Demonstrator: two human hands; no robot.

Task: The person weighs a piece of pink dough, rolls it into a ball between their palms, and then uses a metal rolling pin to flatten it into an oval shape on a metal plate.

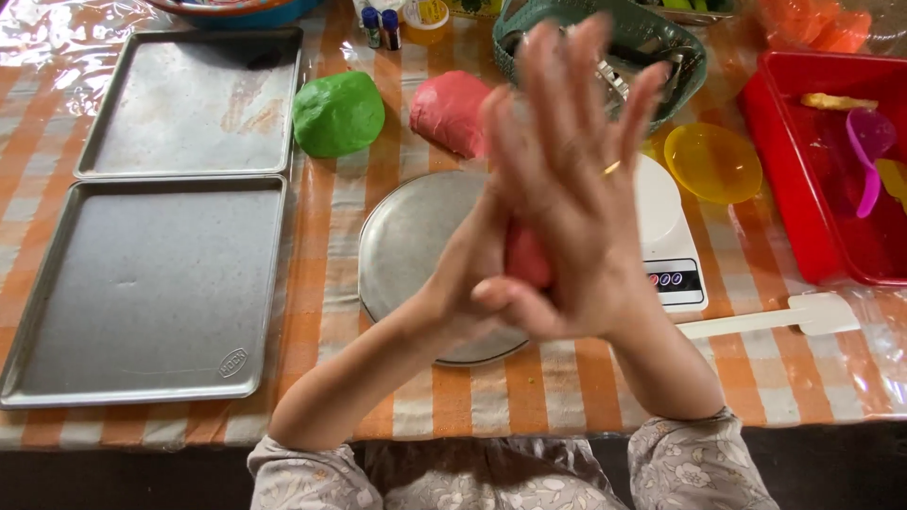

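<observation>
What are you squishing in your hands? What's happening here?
A person presses a small piece of pink dough between the palms of the left hand and right hand, above a round metal plate. Green dough and a pink lump sit behind it. Two empty baking trays lie to the left.

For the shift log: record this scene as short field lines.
Hands: right hand pressed flat over left hand, palms together
Held: small red dough piece between the palms
Below the hands: round metal plate on a white scale
Dough on the table: green lump, red lump
Left side: two metal baking trays
Right side: red tub, yellow lid, white spatula
</observation>
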